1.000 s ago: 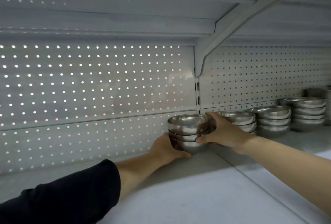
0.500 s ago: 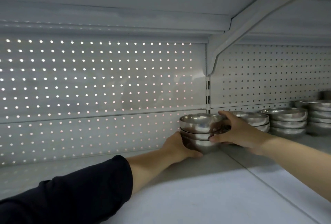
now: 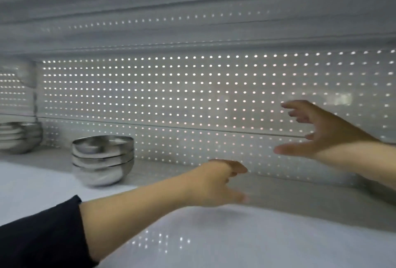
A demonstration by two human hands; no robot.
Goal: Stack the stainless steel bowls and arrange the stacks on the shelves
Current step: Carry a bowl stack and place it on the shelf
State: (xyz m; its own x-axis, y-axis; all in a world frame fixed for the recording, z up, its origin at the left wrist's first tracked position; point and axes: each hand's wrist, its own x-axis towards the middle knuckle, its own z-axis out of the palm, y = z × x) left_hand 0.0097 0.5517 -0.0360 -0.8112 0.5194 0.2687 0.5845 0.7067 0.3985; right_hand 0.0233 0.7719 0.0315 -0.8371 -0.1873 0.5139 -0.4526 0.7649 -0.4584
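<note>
A stack of three stainless steel bowls (image 3: pixel 102 160) stands on the white shelf (image 3: pixel 214 242), close to the perforated back panel. A second bowl stack (image 3: pixel 19 137) shows at the far left edge, partly cut off. My left hand (image 3: pixel 216 184) hovers over the shelf to the right of the first stack, fingers loose and holding nothing. My right hand (image 3: pixel 321 132) is higher and farther right, in front of the back panel, with fingers spread and empty. Both hands are motion-blurred.
The perforated back panel (image 3: pixel 192 96) glows with light through its holes. The underside of the upper shelf (image 3: pixel 192 10) hangs low overhead. An upright post (image 3: pixel 34 87) divides the panels at the left.
Both hands have let go of the bowl stack and moved off to its right. The view has swung, so the stack now lies at the left.
</note>
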